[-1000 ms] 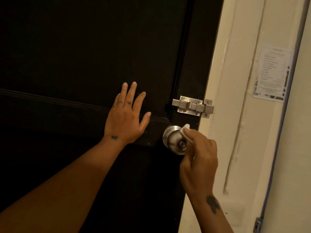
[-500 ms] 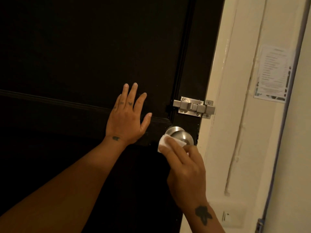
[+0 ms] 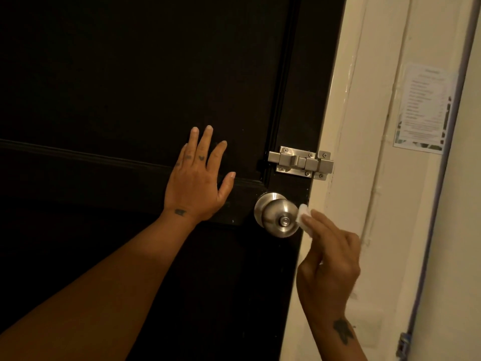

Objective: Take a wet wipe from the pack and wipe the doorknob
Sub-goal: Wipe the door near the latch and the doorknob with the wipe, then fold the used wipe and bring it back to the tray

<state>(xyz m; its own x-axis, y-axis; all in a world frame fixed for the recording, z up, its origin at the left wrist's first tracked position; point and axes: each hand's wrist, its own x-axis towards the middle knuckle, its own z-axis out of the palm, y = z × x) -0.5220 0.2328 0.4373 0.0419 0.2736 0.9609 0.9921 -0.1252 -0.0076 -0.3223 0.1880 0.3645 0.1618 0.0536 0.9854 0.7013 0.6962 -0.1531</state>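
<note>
While the left hand lay flat and open against the dark door, fingers spread and holding nothing, the right hand pinched a small folded white wet wipe between thumb and fingertips. That wipe touched the right-hand side of the round brushed-metal doorknob, which sat near the door's edge, just below a metal slide bolt and to the right of the flat hand. Beyond the door edge stood the cream door frame, with a printed paper notice fixed to the wall further right.
</note>
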